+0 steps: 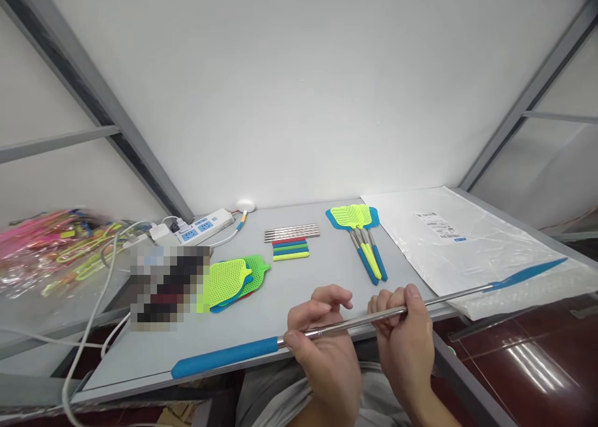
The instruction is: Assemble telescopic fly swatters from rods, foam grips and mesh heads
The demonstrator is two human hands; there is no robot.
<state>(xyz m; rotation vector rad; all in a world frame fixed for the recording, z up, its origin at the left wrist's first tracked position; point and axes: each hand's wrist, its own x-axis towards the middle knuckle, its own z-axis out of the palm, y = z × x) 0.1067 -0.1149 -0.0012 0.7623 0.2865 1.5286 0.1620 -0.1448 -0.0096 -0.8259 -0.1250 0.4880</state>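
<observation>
A fly swatter with an extended metal rod (369, 320) stretches across the table's front edge. Its blue handle (224, 356) points left, and its blue paddle (530, 273), seen nearly edge-on, points right. With thumb and curled fingers, my left hand (327, 352) holds the rod loosely near the handle. My right hand (405, 336) is closed round the rod farther along, thumb on top. Beyond my hands lie several fly swatters (369, 246) with yellow and blue paddles, stacked together. Loose metal rods (292, 232) and coloured grips (289, 249) sit mid-table, with loose perforated paddles (231, 280) to their left.
A white plastic mailer (434, 227) with a label covers the table's right side. At the back left, a power strip (200, 226) has cables plugged in. A white cable (93, 315) hangs by the left edge, near bagged colourful items (60, 246). A blurred patch hides something front left.
</observation>
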